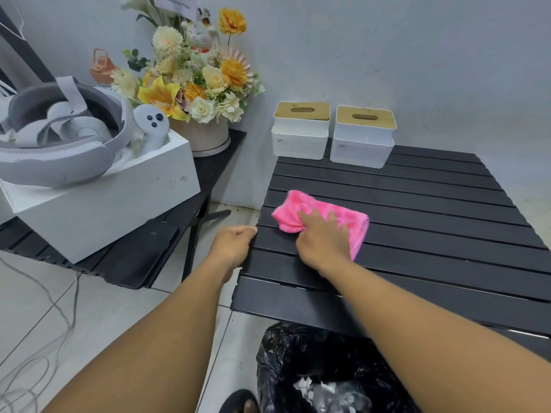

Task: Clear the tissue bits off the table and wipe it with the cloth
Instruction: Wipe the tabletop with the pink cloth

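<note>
Black slatted worktop [432,234] fills the R side. Bin bag [286,353] sits on the floor at its 6 o'clock. White box [301,135] and second box [363,138] stand side by side at approx 11 o'clock. Pink cloth [334,213] lies on the worktop twd 9 o'clock. R hand [323,242] presses on the cloth, fingers bunching it. L hand [231,244] grips the worktop's 9 o'clock edge. Tissue bits [304,386] lie in the bag.

We see soft, fairly bright, even indoor light with no hard shadows. The table [432,222] carries a dull sheen, with thin glints along its near edge, and the bag [277,353] glitters. Wide-angle bending curves the table's edges and stretches the forearms [167,338]. The right hand [323,238] and cloth [298,204] look slightly smeared.
</note>
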`<state>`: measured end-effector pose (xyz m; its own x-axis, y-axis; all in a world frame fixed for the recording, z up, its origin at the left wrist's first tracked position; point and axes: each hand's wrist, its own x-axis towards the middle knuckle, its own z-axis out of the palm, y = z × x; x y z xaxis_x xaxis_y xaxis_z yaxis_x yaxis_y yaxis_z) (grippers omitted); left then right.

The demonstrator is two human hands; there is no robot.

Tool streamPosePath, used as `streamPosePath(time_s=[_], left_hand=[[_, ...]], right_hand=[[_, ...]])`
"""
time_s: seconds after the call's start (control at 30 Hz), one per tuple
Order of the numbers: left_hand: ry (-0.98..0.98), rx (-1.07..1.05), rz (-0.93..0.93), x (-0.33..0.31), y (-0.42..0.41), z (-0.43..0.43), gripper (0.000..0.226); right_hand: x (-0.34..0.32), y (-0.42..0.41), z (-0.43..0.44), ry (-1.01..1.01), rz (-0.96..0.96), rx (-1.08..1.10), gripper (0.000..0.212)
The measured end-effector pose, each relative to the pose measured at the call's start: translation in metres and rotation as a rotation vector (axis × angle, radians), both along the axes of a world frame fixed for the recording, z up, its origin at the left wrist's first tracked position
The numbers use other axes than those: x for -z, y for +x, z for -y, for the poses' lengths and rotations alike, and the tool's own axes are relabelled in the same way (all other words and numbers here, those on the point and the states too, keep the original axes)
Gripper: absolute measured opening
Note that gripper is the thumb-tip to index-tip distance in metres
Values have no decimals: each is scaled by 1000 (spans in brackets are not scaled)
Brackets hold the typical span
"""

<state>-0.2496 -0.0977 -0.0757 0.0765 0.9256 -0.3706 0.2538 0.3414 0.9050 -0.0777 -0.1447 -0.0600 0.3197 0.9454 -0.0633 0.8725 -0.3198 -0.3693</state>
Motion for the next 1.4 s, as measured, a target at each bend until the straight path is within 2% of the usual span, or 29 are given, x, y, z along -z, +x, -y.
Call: streamPosePath(time_s=[0.13, 0.3, 0.47, 0.57, 0.7, 0.9, 1.07, 1.17, 1.27, 1.4], left_hand=[[10, 34, -2, 0, -4, -1, 28], [67, 30, -63, -2, 2, -4, 29], [125, 17, -77, -3, 7, 3, 31], [139, 19, -73, -1, 8, 4, 26], [145, 11, -35, 0, 7, 4, 31], [126, 26, 28, 7, 4, -7, 28], [109, 22, 53, 10, 4, -9, 27], [98, 18, 70, 11, 4, -8, 27], [71, 19, 80, 9, 3, -8, 25], [36, 47, 65, 8, -2, -8, 23]], right_hand=[[8, -31, 1, -3, 15, -209, 60], [3, 2, 8, -16, -8, -250, 57], [4, 40, 15, -9, -2, -117, 56], [1, 74, 16, 7, 9, 37, 57], [-1, 123, 17, 14, 8, 246, 60], [-4, 133, -7, -50, -11, 300, 68], [1, 126, -48, -83, -40, 127, 64], [3, 83, -64, -62, -37, -95, 58], [1, 31, -64, -23, -24, -294, 55], [-3, 7, -43, -28, -78, -405, 53]])
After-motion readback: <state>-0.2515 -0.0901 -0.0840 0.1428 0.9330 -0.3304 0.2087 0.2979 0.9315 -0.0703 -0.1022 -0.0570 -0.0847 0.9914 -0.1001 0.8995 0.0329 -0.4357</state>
